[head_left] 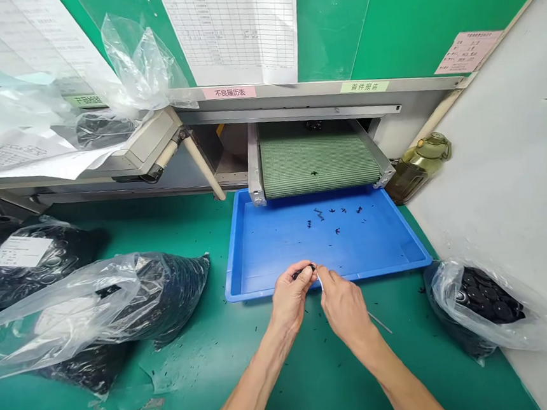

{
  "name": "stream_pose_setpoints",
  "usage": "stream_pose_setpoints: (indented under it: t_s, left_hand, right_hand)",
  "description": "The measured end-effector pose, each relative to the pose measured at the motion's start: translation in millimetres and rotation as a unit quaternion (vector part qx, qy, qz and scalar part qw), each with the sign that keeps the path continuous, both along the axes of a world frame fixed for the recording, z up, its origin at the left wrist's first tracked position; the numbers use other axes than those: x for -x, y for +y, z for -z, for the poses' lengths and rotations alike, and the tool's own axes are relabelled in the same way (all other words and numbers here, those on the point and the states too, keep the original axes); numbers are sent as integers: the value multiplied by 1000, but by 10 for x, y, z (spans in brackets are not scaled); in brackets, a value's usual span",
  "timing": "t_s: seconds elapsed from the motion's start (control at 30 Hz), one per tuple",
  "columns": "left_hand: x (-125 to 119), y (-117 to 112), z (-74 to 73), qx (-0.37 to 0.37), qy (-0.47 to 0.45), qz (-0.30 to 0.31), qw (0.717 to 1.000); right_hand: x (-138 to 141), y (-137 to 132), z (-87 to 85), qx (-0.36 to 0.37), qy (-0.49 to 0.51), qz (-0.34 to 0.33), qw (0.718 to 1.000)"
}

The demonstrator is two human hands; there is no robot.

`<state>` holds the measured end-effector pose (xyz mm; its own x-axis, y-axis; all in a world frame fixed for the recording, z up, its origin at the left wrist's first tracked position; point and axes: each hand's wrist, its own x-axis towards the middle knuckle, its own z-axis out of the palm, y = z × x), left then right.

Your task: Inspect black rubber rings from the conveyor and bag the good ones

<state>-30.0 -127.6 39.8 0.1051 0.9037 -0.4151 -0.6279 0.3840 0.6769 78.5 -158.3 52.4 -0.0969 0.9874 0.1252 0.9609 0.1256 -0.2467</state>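
My left hand (pixel 289 299) is closed around a small round black part (pixel 303 272), pinched between thumb and fingers over the front edge of the blue tray (pixel 268 250). Close against it, my right hand (pixel 344 304) grips a thin, pale, rod-like tool (pixel 379 322). Its tail sticks out behind the hand and its light front end meets the black part; the exact kind of tool is hard to make out. Small black scraps (pixel 320 215) lie scattered in the tray.
A green conveyor belt (pixel 317 159) ends above the tray. An open bag of black round parts (pixel 489 294) stands at right, filled plastic bags (pixel 166 291) at left. A tinted bottle (pixel 420 163) leans by the wall. A paper-covered shelf (pixel 139 146) juts out upper left.
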Motion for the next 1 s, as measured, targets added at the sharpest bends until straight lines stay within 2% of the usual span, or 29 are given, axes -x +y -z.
stream_pose_setpoints:
  t_s: [0.13,0.27,0.4,0.53,0.63,0.77,0.9,1.0]
  left_hand:
    - [-107,42,168,20,6,-36,999]
    - [-147,94,275,50,1,-48,998]
    - [-101,134,268,54,-25,-28,998]
    - [-45,120,213,70,-81,-23,994]
    - [-31,79,157,83,-141,-19,986]
    - [-44,18,61,88,-206,17,974]
    - [-59,-91,-27,96,-157,9,983]
    - [-26,-172,-9,102,-77,-1,992]
  right_hand:
    - [5,113,152,59,133,57,988]
    - [-156,205,287,86,198,87,973]
    - [-322,112,353,85,261,38,961]
    - [-436,-163,426,112,288,-1,951]
    - [-511,-401,556,131,260,13,957]
    - [-587,-675,809,130,145,77,978]
    - [-572,-889,1003,71,62,129,987]
    - [-533,-933,1076,22,32,158,987]
